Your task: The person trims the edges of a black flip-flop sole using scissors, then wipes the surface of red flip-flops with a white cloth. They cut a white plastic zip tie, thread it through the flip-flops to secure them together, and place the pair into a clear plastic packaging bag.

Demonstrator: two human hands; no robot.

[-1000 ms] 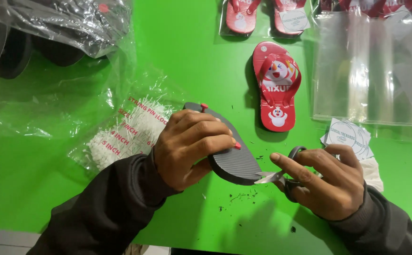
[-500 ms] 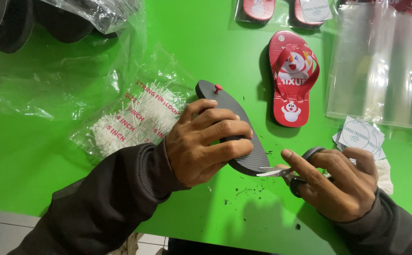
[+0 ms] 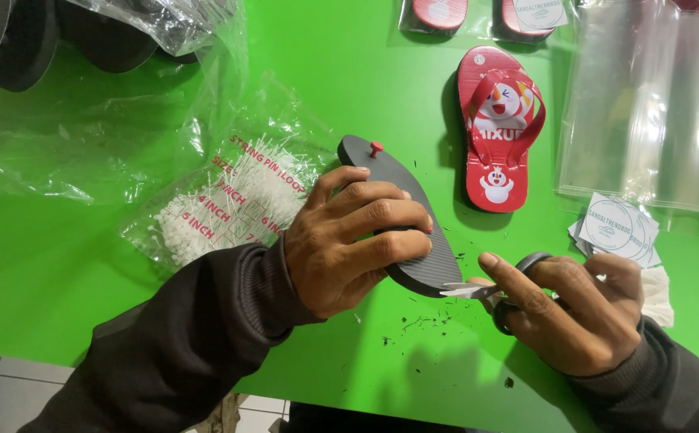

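My left hand (image 3: 349,240) grips a small dark grey sandal (image 3: 401,212) sole-up over the green table (image 3: 68,265); a red strap plug (image 3: 376,148) sticks out near its toe end. My right hand (image 3: 570,309) holds small scissors (image 3: 486,290), forefinger stretched along them, with the blade tips at the sandal's heel edge. Dark trimmings (image 3: 421,325) lie scattered on the table beneath.
A finished red cartoon-print sandal (image 3: 498,128) lies beyond. A plastic bag of white string pins (image 3: 237,200) sits left of my hand. Clear plastic bags (image 3: 646,104), round paper labels (image 3: 614,228), packed red sandals (image 3: 478,16) and dark soles (image 3: 12,40) ring the area.
The sandal has turned in my left hand, its toe end with the red plug now showing. The scissors stay at the heel edge. More trimmings lie on the table.
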